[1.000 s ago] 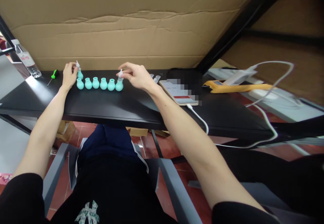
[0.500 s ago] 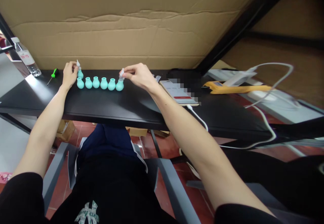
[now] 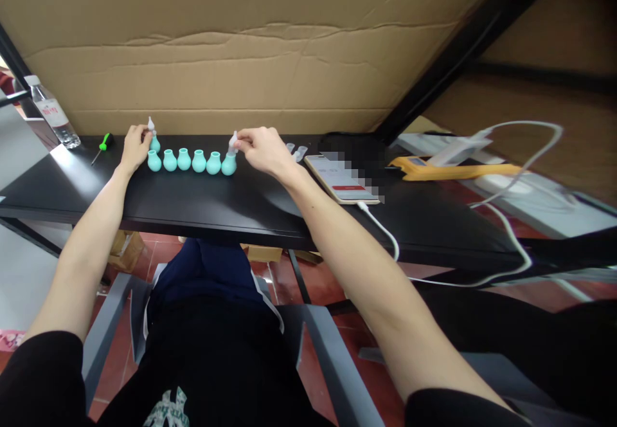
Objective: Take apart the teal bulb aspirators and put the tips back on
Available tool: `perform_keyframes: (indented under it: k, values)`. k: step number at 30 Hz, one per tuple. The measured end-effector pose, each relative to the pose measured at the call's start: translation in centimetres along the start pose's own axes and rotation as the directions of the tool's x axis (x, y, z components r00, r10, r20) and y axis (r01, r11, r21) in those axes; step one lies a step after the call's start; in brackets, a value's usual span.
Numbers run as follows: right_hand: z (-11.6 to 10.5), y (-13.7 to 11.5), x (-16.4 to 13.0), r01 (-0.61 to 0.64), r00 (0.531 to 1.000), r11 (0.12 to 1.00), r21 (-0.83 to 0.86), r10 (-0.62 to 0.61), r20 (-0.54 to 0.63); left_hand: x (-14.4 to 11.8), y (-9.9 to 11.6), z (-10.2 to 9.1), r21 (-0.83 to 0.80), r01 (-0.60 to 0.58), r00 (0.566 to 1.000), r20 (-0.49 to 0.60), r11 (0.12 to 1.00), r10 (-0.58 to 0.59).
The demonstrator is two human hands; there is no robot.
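Note:
Several turquoise rubber bulbs [image 3: 198, 162] stand upright in a row on the black table, mouths up. Behind the left end of the row, another turquoise bulb [image 3: 155, 145] carries a pointed white nozzle [image 3: 150, 123]. My left hand [image 3: 134, 147] is closed, its fingertips at that nozzle's base. At the row's other end, my right hand [image 3: 265, 149] pinches a second white nozzle [image 3: 233, 141] between thumb and fingers. This nozzle sits upright at the mouth of the rightmost bulb [image 3: 229, 165]; how deep it goes in, I cannot tell.
Clear plastic pieces [image 3: 299, 153] lie beyond my right wrist, near a phone [image 3: 332, 173] with a white cable [image 3: 385, 231]. A yellow tool [image 3: 434, 170] is farther right. To the left are a green-handled screwdriver [image 3: 103, 146] and a water bottle [image 3: 54, 115]. Cardboard [image 3: 241, 73] backs the table.
My right hand has shifted slightly, showing more of the clear plastic pieces behind it. More of the left nozzle shows above my left fingers. Both hands stay at their nozzles.

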State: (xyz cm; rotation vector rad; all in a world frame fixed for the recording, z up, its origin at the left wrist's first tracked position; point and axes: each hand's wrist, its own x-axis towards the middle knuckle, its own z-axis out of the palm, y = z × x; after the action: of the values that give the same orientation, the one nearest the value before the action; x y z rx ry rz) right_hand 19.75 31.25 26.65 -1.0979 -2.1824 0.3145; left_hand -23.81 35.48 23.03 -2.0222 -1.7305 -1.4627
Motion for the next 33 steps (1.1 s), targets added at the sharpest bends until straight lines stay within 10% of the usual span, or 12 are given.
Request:
perform_keyframes:
  k: [23,33]
  values:
    - [0.3,1.0,-0.1,-0.12,0.971,0.988,0.095,0.097,0.219,-0.4,2.0,-1.2,0.004,0.218,0.958,0.192,0.976,-0.215]
    - [0.1,3.4,1.4,-0.138,0.983,0.99,-0.011,0.136,-0.127,0.1,1.3,-0.5,-0.183,0.242,0.945,0.265,0.953,-0.189]
